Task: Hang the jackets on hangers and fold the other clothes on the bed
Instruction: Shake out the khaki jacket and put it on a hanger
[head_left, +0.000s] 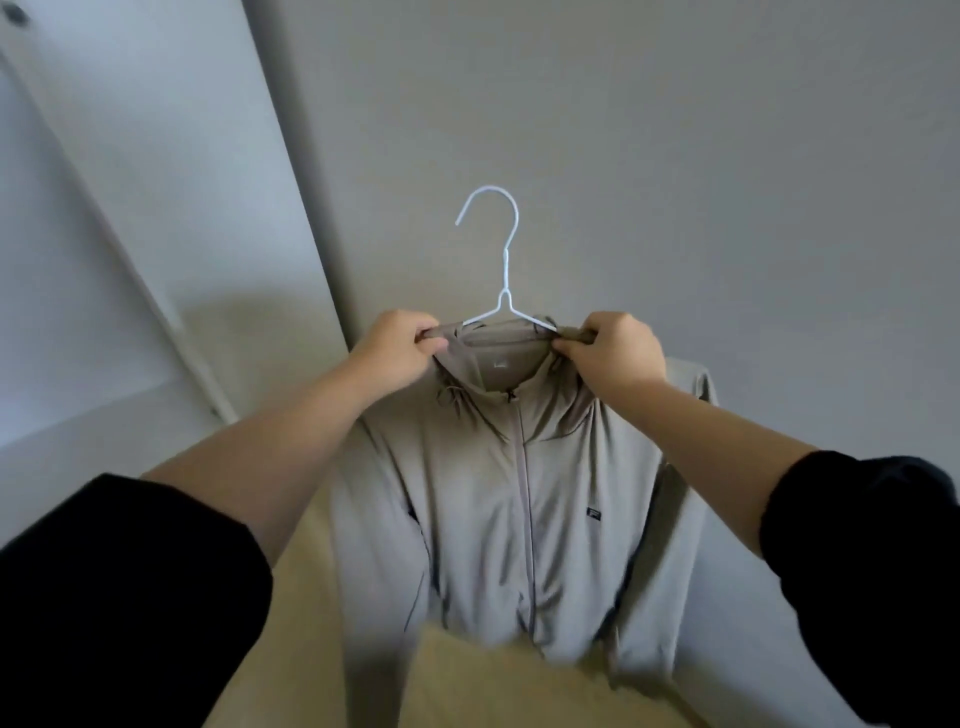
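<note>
Held up before a plain pale wall: one beige zip-front jacket (511, 499), zipped closed, collar uppermost, small dark logo on the chest, lower hem trailing onto a cream bed surface (498, 686). One white wire hanger (503, 270), hook standing free above the collar, its shoulder arms running down inside the neck opening. Left hand (397, 345): fingers curled, pinching the jacket's shoulder fabric at the hanger's end. Right hand (613, 351): likewise curled, pinching the opposite shoulder. Both forearms bare, dark sleeves pushed up. White panel or door edge (156, 182) at the far left; a second fold of pale cloth (696, 379) just behind the right hand. Step in hand, by judgement: seating the shoulders over the hanger ends. Hazards: thin, slippery fabric may slide off a wire end if one pinch loosens before the shoulder is seated; an uneven pull could tilt the hanger and drop it through the wide neck; the dragging hem may snag or crease on the bed
</note>
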